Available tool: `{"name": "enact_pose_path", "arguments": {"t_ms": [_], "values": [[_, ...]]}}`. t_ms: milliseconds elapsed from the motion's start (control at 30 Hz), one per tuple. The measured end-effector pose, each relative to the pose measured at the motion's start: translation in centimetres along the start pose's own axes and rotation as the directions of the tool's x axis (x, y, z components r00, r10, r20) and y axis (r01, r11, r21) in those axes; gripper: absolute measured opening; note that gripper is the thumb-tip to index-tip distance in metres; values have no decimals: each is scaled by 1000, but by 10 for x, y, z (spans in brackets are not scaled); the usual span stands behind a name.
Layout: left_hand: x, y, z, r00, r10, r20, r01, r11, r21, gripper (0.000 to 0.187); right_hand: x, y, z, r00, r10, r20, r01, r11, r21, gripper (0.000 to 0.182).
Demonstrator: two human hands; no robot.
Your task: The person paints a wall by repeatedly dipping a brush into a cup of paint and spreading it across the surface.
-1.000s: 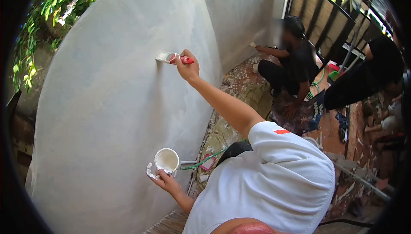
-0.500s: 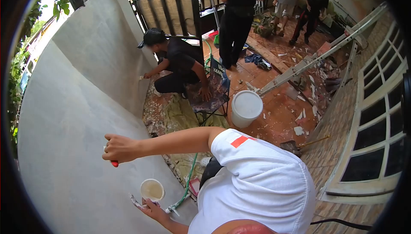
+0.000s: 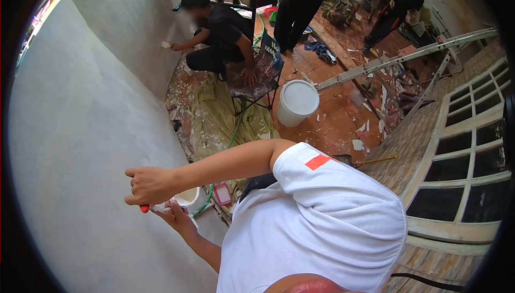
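My right hand (image 3: 150,184) is closed near the grey-white wall (image 3: 80,148), fingers wrapped round a red-handled tool (image 3: 144,208). Only the red end of its handle shows; the rest is hidden by the hand. Just below it, my left hand (image 3: 179,219) grips a flat piece smeared with white paste (image 3: 161,207), close to the red handle end. Behind my left hand and partly covered by my right forearm stands a white bucket (image 3: 197,201) with cream-coloured paste inside.
A person in a cap (image 3: 220,35) crouches by the wall beside a folding chair (image 3: 263,70). A lidded white pail (image 3: 298,102) stands near a leaning ladder (image 3: 397,60). A green hose (image 3: 204,204) crosses the tarp (image 3: 206,127). Other people and debris are farther back.
My left hand has risen with the flat piece to just under my right hand. The view has tilted down and shifted. The crouching person's tool hand has come away from the wall.
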State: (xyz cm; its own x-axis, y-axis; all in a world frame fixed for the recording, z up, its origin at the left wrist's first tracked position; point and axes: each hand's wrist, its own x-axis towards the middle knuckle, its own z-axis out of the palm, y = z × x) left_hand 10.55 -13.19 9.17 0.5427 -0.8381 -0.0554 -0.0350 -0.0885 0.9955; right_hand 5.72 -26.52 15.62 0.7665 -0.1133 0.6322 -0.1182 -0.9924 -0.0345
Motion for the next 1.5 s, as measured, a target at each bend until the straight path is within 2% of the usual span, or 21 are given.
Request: {"name": "enact_pose_path", "arguments": {"t_ms": [167, 233, 267, 333, 367, 433, 567, 667, 767, 833, 867, 933, 967, 1033, 1100, 1200, 1267, 1300, 1367, 1467, 1500], "values": [[-9, -2, -13, 994, 10, -113, -9, 1000, 8, 52, 1, -20, -2, 999, -27, 47, 24, 998, 63, 21], [-8, 1, -18, 985, -11, -171, 15, 1000, 23, 39, 3, -25, -2, 995, -53, 83, 42, 991, 125, 21], [-8, -1, -20, 983, -15, -182, 20, 999, 27, 39, 4, -28, 0, 995, -59, 81, 48, 989, 137, 21], [-8, -9, -24, 969, 5, -245, -9, 1000, -16, 23, 6, -34, 6, 992, -65, 113, 49, 989, 137, 18], [-7, -14, -29, 967, 2, -254, -5, 1000, -13, 23, 6, -39, 13, 991, -70, 112, 53, 988, 147, 18], [-3, -21, -39, 978, 31, -206, -30, 1000, 7, 12, 5, -49, 30, 998, -62, -21, 63, 997, 51, 37], [-3, -27, -40, 977, 11, -214, -15, 1000, -16, 13, 3, -61, 37, 997, -69, 36, 65, 993, 103, 37], [-4, -30, -41, 974, -7, -227, -1, 999, -33, 13, 3, -67, 45, 995, -91, -39, 96, 983, 158, 37], [-5, -32, -42, 970, -23, -243, 10, 999, -51, 14, 3, -70, 49, 986, -92, -137, 109, 987, 119, 37], [-5, -33, -43, 969, -31, -247, 14, 998, -69, 15, 1, -68, 34, 992, -104, -73, 115, 978, 174, 22], [-5, -34, -43, 968, -35, -247, 16, 997, -81, 15, -1, -67, 25, 992, -104, -71, 116, 977, 181, 22], [-5, -36, -43, 968, -49, -247, 24, 994, -103, 16, -6, -63, 3, 999, -45, -5, 44, 947, 317, 41], [-5, -37, -43, 967, -56, -248, 28, 993, -114, 16, -10, -59, -8, 999, -44, -2, 43, 944, 327, 41], [-5, -39, -43, 966, -67, -249, 34, 990, -135, 17, -26, -49, -29, 991, 100, -85, -57, 912, 406, 63], [-5, -41, -44, 965, -81, -250, 43, 987, -152, 18, -56, -37, -44, 971, 222, -89, -170, 902, 397, 65], [-2, -46, -47, 960, -96, -263, 63, 989, -131, 20, -115, -12, -65, 895, 445, -29, -416, 857, 304, 55], [0, -53, -45, 978, -40, -205, 43, 999, 13, 24, -159, 3, -80, 797, 603, 25, -592, 774, 225, 49], [0, -46, -35, 973, -48, -226, 39, 998, -44, 23, -183, 11, -84, 745, 666, 42, -663, 732, 153, 49], [1, -52, -39, 976, -67, -210, 67, 998, -6, 22, -229, 26, -90, 629, 774, 75, -778, 625, 69, 46], [3, -38, -13, 930, -42, -364, 44, 999, -1, 20, -290, 48, -93, 485, 874, 23, -874, 486, -30, 40], [4, -31, -2, 901, -43, -432, 39, 999, -16, 20, -315, 59, -90, 400, 915, 54, -917, 400, 4, 40]]}}
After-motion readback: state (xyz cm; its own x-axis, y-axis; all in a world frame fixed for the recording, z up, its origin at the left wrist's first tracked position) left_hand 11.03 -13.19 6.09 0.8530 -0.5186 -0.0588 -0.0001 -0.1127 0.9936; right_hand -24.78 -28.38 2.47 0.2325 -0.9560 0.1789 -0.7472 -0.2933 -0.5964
